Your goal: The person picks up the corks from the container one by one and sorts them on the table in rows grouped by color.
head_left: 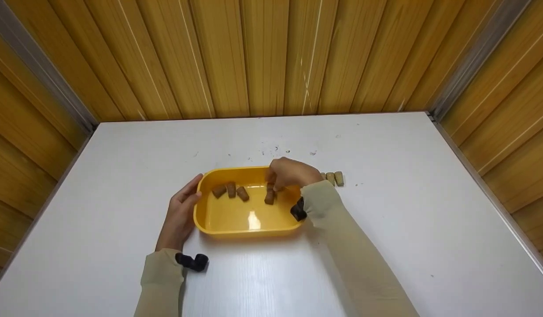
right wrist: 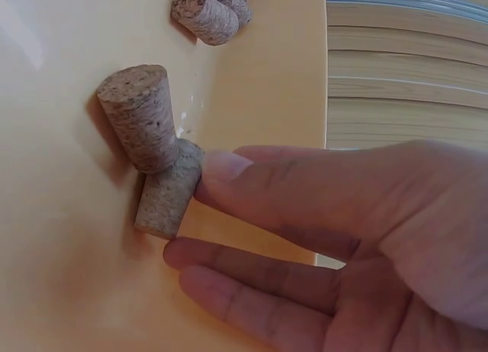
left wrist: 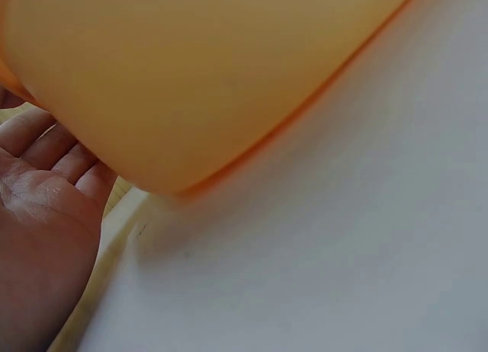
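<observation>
A yellow plastic tray (head_left: pixel 253 233) with raised walls stands on the white table. At its left end my left hand (head_left: pixel 181 213) holds it, thumb at the rim and fingers along the outer wall; the left wrist view shows the palm (left wrist: pixel 46 207) beside that wall. My right hand (head_left: pixel 295 171) reaches inside over the far wall. In the right wrist view its thumb and index finger pinch a tapered cork (right wrist: pixel 166 196), which touches another cork (right wrist: pixel 141 120). Three brown corks (head_left: pixel 242 193) lie in the tray's left half.
Several paler corks (head_left: pixel 338 178) stand in a row on the table, right of the tray, partly behind the right wrist. Small dark marks (head_left: pixel 275 149) spot the tabletop beyond the tray. Wood-patterned panels (head_left: pixel 262 57) wall the table's back and sides.
</observation>
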The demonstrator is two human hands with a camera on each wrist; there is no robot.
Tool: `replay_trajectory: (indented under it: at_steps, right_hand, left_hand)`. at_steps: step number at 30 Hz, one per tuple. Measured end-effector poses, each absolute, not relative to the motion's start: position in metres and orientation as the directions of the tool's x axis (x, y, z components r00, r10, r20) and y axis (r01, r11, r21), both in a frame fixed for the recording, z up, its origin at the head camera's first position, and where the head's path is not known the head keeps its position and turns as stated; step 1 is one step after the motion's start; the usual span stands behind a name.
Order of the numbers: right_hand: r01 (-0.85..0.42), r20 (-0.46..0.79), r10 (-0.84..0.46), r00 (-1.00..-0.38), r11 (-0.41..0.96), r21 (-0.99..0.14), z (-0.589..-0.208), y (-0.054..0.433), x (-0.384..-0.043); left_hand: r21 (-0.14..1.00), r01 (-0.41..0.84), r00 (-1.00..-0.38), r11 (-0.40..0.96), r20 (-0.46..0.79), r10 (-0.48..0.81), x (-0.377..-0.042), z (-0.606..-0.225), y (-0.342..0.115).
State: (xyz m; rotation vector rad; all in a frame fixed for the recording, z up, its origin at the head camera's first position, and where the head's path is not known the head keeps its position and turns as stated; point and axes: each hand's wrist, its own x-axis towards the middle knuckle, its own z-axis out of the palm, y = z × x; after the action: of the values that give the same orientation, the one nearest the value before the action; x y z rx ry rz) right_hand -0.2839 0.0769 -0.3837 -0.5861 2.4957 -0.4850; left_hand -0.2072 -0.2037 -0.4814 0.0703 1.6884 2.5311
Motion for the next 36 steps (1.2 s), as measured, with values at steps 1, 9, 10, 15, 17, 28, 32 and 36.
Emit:
replay_trajectory:
  at_steps: [1, 9, 10, 15, 17, 28, 32, 36]
  right_hand:
    - [-0.308, -0.408, -0.497, -0.766, 0.84, -0.446, -0.384, 0.077, -0.284]
    - [-0.359, -0.42, -0.549, -0.723, 0.817, -0.45, -0.386, 0.071, -0.283]
    - [-0.376, -0.414, -0.556, -0.72, 0.815, -0.441, -0.387, 0.07, -0.283]
    - [-0.408, -0.395, -0.563, -0.726, 0.815, -0.412, -0.388, 0.066, -0.283]
    - [-0.404, -0.394, -0.557, -0.731, 0.818, -0.409, -0.388, 0.066, -0.283]
    - [-0.41, -0.367, -0.55, -0.751, 0.823, -0.394, -0.392, 0.065, -0.283]
    - [-0.462, -0.35, -0.586, -0.731, 0.802, -0.378, -0.394, 0.064, -0.283]
    - [-0.508, -0.331, -0.63, -0.703, 0.77, -0.386, -0.397, 0.063, -0.284]
  left_hand:
    - [0.923, -0.056, -0.994, -0.38, -0.015, 0.108, -0.207, -0.481, -0.204]
    - [0.928, -0.06, -0.994, -0.367, -0.023, 0.104, -0.207, -0.482, -0.204]
    - [0.929, -0.06, -0.994, -0.366, -0.023, 0.104, -0.207, -0.482, -0.204]
    - [0.929, -0.06, -0.995, -0.367, -0.024, 0.101, -0.207, -0.481, -0.204]
    - [0.93, -0.058, -0.995, -0.362, -0.023, 0.101, -0.207, -0.482, -0.204]
    - [0.935, -0.054, -0.995, -0.349, -0.021, 0.096, -0.207, -0.481, -0.204]
    - [0.936, -0.057, -0.995, -0.348, -0.024, 0.1, -0.208, -0.481, -0.204]
    - [0.931, -0.057, -0.994, -0.36, -0.018, 0.11, -0.208, -0.481, -0.205]
